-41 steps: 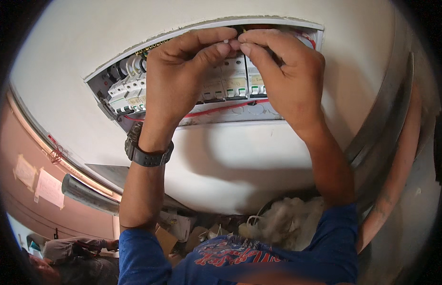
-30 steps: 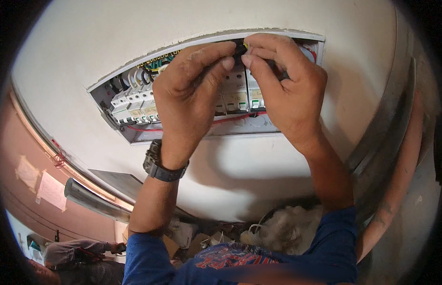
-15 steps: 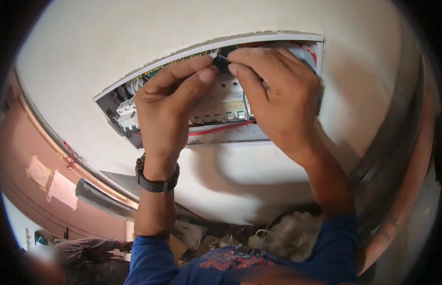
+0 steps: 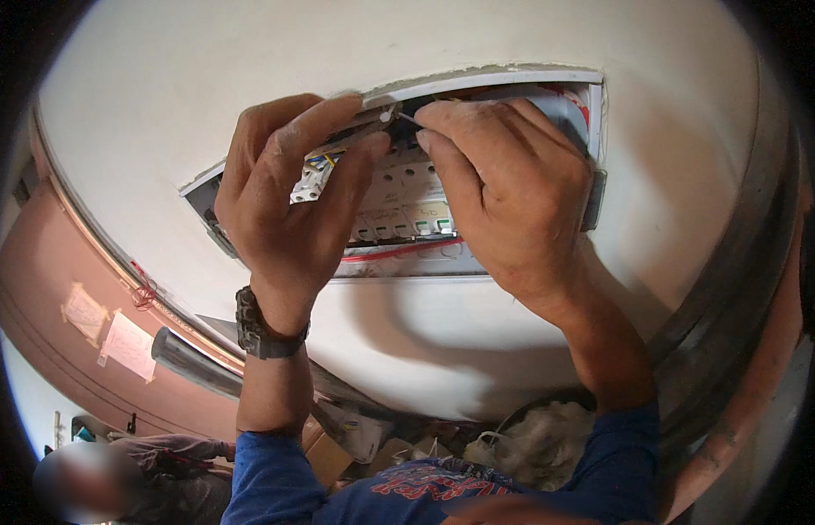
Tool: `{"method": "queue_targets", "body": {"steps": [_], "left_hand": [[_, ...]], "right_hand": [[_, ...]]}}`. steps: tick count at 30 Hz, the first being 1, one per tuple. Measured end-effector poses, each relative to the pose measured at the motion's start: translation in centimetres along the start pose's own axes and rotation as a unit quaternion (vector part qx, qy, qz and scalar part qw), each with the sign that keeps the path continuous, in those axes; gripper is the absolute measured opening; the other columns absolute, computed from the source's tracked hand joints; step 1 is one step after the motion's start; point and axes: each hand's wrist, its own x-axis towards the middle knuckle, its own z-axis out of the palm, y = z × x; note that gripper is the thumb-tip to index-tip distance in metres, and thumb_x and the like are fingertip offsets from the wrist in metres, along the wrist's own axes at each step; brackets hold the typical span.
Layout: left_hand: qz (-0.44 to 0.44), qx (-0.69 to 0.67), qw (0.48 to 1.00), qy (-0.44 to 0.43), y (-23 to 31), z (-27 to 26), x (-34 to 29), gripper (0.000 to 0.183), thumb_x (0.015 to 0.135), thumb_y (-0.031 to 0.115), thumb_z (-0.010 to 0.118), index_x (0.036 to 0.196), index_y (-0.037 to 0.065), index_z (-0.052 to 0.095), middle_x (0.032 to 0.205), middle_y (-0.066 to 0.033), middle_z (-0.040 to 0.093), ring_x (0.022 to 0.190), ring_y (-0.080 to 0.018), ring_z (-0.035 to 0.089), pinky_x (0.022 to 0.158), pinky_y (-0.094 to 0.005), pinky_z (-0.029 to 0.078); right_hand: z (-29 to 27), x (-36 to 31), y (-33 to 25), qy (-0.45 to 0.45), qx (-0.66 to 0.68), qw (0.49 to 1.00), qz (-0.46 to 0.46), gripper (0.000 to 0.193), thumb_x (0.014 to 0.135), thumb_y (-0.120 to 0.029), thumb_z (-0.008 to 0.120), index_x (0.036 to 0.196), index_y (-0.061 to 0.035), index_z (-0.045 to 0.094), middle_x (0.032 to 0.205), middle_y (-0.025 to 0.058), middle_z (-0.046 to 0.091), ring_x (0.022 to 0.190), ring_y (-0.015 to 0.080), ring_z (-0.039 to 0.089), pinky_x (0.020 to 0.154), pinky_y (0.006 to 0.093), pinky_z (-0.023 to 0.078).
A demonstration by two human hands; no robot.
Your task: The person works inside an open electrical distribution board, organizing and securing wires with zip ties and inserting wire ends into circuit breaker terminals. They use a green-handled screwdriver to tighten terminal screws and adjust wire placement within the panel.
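Note:
A distribution box [image 4: 548,264] is set into the wall, with a row of white circuit breakers [image 4: 407,223] inside. My right hand [image 4: 517,188] pinches a thin pale strand [image 4: 407,117] between thumb and forefinger near the box's top edge. Its kind is too small to make out. Just left of it sits a small white piece [image 4: 387,115], seemingly joined to the strand. My left hand [image 4: 281,188] is open over the left part of the box, thumb and fingers apart and nothing between them. It hides many of the breakers there.
Red wire [image 4: 399,254] runs along the box's lower part; blue and yellow wires [image 4: 323,161] show behind my left hand. Below are a cardboard box [image 4: 324,451] and a plastic bag [image 4: 548,442]. A grey pipe [image 4: 193,360] is at left; another person [image 4: 175,477] is lower left.
My left hand has opened and moved left, its fingers lifting away from the small white piece. My right hand keeps its pinch in nearly the same place. The view has shifted slightly.

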Motion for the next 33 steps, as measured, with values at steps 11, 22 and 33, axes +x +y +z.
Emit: {"method": "queue_targets", "body": {"steps": [11, 22, 33], "left_hand": [[-0.011, -0.103, 0.994, -0.023, -0.3, 0.7, 0.7, 0.034, 0.083, -0.007, 0.085, 0.115, 0.004, 0.08, 0.106, -0.0121, 0.076, 0.093, -0.0187, 0.074, 0.077, -0.0299, 0.062], [0.024, -0.071, 0.996, -0.042, -0.5, 0.4, 1.3, 0.03, 0.081, -0.002, 0.087, 0.109, 0.009, 0.081, 0.097, -0.0061, 0.076, 0.087, -0.0174, 0.075, 0.072, -0.0289, 0.062], [0.033, -0.091, 0.995, -0.026, -1.0, 0.7, 1.3, 0.028, 0.08, 0.001, 0.089, 0.106, 0.01, 0.081, 0.097, -0.0056, 0.078, 0.086, -0.0179, 0.072, 0.07, -0.0307, 0.058]], "right_hand": [[0.1, 0.0, 0.0, 0.004, 0.016, 1.0, -0.007, 0.019, 0.085, 0.006, 0.082, 0.103, -0.0007, 0.076, 0.092, 0.0124, 0.078, 0.081, 0.0277, 0.074, 0.071, 0.0371, 0.059], [0.1, 0.4, -0.5, 0.014, 0.02, 1.0, 0.008, 0.02, 0.084, 0.006, 0.082, 0.102, -0.0016, 0.077, 0.09, 0.0112, 0.078, 0.08, 0.026, 0.074, 0.071, 0.0364, 0.059], [0.6, 0.1, -0.1, 0.025, 0.011, 1.0, -0.005, 0.017, 0.082, -0.002, 0.079, 0.097, -0.0068, 0.074, 0.089, 0.008, 0.075, 0.08, 0.0281, 0.072, 0.07, 0.0402, 0.058]]}}
